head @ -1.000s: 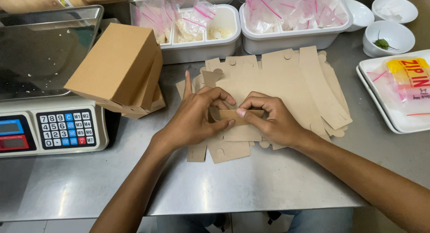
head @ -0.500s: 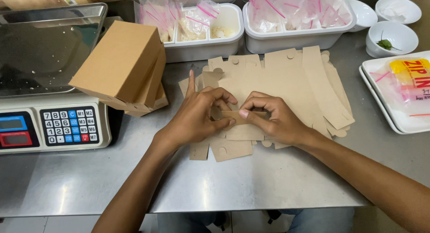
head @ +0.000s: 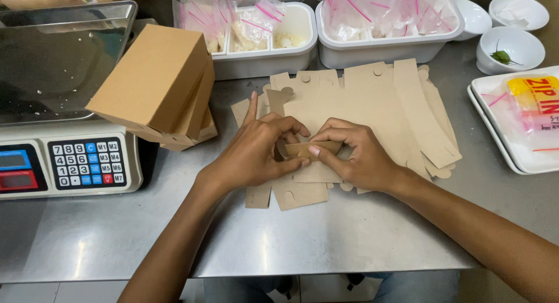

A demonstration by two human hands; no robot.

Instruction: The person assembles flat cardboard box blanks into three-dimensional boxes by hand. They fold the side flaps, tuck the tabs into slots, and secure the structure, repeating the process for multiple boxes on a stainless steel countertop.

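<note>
Both hands pinching one flap on a pile of flat cardboard box blanks

Steel counter (head: 349, 245) has a digital scale (head: 64, 105) far left with a leaning stack of folded cardboard boxes (head: 157, 87) just beside it, two white tubs (head: 372, 49) of zip bags along the back, a white tray (head: 512, 151) at right. The flat box blanks (head: 378, 105) are fanned out in the middle, and the left hand (head: 256, 151) and right hand (head: 355, 154) meet on top, each gripping the small cardboard flap (head: 311, 147) between fingertips
</note>
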